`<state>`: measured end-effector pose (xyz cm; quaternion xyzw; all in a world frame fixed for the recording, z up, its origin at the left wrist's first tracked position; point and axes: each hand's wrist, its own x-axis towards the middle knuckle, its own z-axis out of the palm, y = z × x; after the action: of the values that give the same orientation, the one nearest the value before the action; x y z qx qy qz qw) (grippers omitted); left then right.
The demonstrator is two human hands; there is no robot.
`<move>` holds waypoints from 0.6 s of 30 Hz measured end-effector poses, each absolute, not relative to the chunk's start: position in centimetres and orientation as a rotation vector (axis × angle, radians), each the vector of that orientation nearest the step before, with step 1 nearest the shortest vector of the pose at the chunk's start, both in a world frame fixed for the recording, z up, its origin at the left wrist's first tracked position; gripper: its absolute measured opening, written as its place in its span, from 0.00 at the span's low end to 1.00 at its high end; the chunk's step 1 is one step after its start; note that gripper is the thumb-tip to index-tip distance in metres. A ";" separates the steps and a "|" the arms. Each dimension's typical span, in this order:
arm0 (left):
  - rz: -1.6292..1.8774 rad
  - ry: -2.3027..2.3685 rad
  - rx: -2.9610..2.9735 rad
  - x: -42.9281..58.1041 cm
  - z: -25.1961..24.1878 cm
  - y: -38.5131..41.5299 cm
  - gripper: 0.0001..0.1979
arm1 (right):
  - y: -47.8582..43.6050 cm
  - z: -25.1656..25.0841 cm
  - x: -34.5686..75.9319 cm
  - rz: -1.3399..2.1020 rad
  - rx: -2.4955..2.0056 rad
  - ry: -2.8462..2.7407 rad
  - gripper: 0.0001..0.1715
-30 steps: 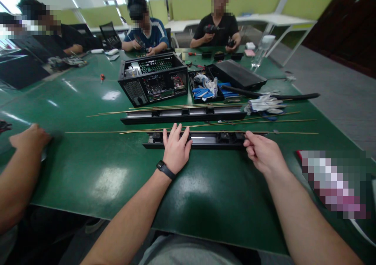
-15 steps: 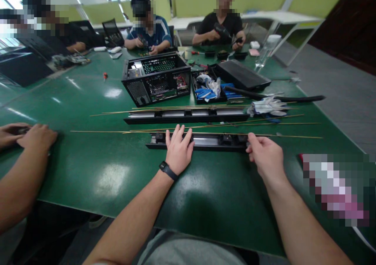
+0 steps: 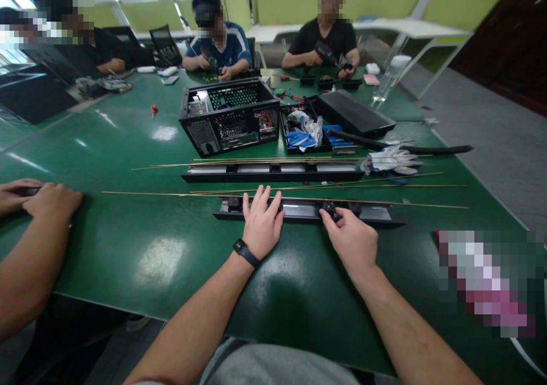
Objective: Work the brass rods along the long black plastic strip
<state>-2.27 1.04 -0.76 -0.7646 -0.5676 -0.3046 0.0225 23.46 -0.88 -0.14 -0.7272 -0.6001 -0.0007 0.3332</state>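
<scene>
A long black rail with a silver middle strip [image 3: 299, 210] lies across the green table [image 3: 171, 259] in front of me. My left hand [image 3: 261, 222], with a black watch on the wrist, lies flat on the rail's left part, fingers stretched out. My right hand [image 3: 348, 238] rests near the rail's middle, its fingertips closed on a small black clip [image 3: 330, 207] on the rail. A second rail [image 3: 273, 172] lies parallel behind it. Several thin brass rods [image 3: 384, 203] lie along both rails.
An open black computer case [image 3: 228, 114] stands behind the rails, with a tray of blue-white gloves [image 3: 304, 130], a black panel [image 3: 354, 113] and a loose glove [image 3: 391, 160] to its right. A co-worker's hands [image 3: 38, 198] rest at the left edge. Other people work at the far side.
My right hand has slid left along the near rail, from its right end to a clip near the middle. My left hand has stayed put.
</scene>
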 end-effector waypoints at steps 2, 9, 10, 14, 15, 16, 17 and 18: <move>-0.940 -1.768 -2.369 -2.2 -0.8 1.0 0.26 | -0.8 -0.3 23.2 0.017 -1.894 -1.560 0.45; -0.949 -1.777 -2.376 -2.3 -0.9 1.1 0.26 | -0.9 0.3 22.5 0.066 -1.805 -1.515 0.44; -0.953 -1.773 -2.376 -2.3 -0.9 1.1 0.26 | -0.9 0.6 22.8 0.061 -1.787 -1.481 0.44; -0.961 -1.756 -2.381 -2.3 -0.9 1.2 0.25 | -0.8 2.0 25.4 0.010 -1.827 -1.198 0.40; -0.962 -1.754 -2.383 -2.2 -0.9 1.2 0.25 | -0.7 2.2 26.4 0.002 -1.856 -1.129 0.39; -0.962 -1.756 -2.384 -2.2 -0.9 1.2 0.25 | -0.5 2.4 27.3 -0.002 -1.885 -1.070 0.39; -0.963 -1.759 -2.385 -2.2 -0.9 1.2 0.25 | -0.4 2.5 28.2 0.022 -1.912 -1.040 0.38; -0.965 -1.765 -2.384 -2.2 -0.9 1.2 0.25 | -0.2 2.5 29.0 0.073 -1.936 -1.018 0.38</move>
<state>-2.19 1.19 -0.88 -0.7643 -0.5657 -0.3094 0.0111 29.03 -0.18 2.53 -0.7861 -0.4135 0.0295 0.4586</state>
